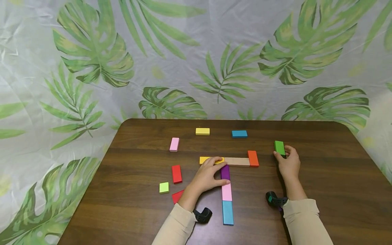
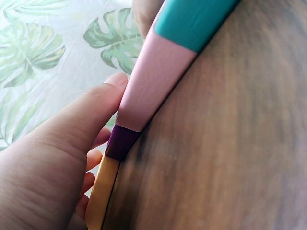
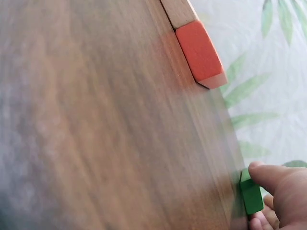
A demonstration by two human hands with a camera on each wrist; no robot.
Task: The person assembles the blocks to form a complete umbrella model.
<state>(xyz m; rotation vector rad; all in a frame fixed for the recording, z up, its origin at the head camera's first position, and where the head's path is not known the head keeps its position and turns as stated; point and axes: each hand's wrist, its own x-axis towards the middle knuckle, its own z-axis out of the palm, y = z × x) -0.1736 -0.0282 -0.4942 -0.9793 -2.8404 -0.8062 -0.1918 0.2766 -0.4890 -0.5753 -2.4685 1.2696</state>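
My left hand (image 1: 208,175) rests along the T-shaped row of blocks, its straight thumb against the side of the pink block (image 2: 148,79) and its other fingers reaching over the yellow-orange block (image 1: 204,159) near the purple block (image 1: 225,172). Below the purple one, the pink block and a light-blue block (image 1: 228,212) run end to end towards me. A bare-wood block (image 1: 237,162) and an orange block (image 3: 200,51) continue the crossbar rightward. At the right, my right hand (image 1: 289,165) pinches a green block (image 1: 279,147) between thumb and fingers; its near end is partly covered.
Loose blocks lie around the row: yellow (image 1: 202,131) and blue (image 1: 239,134) at the back, light pink (image 1: 174,144), red (image 1: 177,174) and lime green (image 1: 164,188) at the left. Another red block (image 1: 177,196) is partly behind my left wrist. A leaf-print cloth (image 1: 171,68) hangs behind the table.
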